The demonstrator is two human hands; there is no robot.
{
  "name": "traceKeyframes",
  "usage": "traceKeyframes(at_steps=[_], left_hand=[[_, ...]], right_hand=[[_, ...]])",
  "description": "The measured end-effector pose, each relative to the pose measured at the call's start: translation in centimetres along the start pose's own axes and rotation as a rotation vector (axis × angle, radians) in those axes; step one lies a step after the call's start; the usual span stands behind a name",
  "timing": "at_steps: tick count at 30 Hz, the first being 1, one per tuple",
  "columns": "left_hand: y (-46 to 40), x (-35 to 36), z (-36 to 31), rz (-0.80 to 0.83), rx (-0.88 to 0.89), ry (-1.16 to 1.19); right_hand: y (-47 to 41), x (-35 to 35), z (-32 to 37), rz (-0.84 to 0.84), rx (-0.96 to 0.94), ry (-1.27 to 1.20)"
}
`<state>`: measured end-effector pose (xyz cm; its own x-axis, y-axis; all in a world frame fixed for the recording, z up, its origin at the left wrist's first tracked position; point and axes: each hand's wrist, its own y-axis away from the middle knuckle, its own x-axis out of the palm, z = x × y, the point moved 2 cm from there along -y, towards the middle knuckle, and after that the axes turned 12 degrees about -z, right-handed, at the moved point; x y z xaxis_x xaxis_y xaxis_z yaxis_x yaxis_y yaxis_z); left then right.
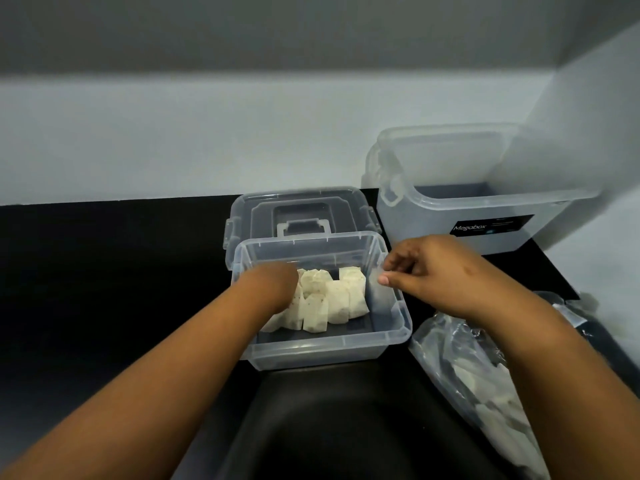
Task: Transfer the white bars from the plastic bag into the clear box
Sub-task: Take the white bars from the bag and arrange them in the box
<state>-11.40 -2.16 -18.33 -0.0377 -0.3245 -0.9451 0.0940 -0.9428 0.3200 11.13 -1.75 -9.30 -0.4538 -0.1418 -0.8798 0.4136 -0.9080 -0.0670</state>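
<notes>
While several white bars already stand packed in the clear box, more show through the plastic bag lying right of the box, so I judge the job partly done. Those in the box stand roughly upright, long axes vertical. My left hand reaches among them, fingers hidden; I cannot tell their state. My right hand pinches the box's right rim.

Our single head-worn wide-angle view, looking forward and down, close over the black surface, facing the wall behind it
</notes>
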Motion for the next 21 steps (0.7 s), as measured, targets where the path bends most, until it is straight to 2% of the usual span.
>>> traceKeyframes(at_steps=[7, 14, 18, 21], left_hand=[[0.9, -1.4, -0.3, -0.070, -0.057, -0.017], [2.0, -7.2, -3.8, -0.280, -0.044, -0.039], [4.5, -10.4, -9.8, -0.500, 0.122, 0.089], [7.0, -10.2, -15.3, -0.530, 0.289, 0.173]], right_hand=[[2.1, -2.3, -3.3, -0.043, 0.045, 0.028], [4.7, -4.6, -6.0, -0.070, 0.105, 0.017], [6.1, -6.1, -8.5, -0.077, 0.148, 0.012], [7.6, -6.9, -11.0, -0.088, 0.180, 0.020]])
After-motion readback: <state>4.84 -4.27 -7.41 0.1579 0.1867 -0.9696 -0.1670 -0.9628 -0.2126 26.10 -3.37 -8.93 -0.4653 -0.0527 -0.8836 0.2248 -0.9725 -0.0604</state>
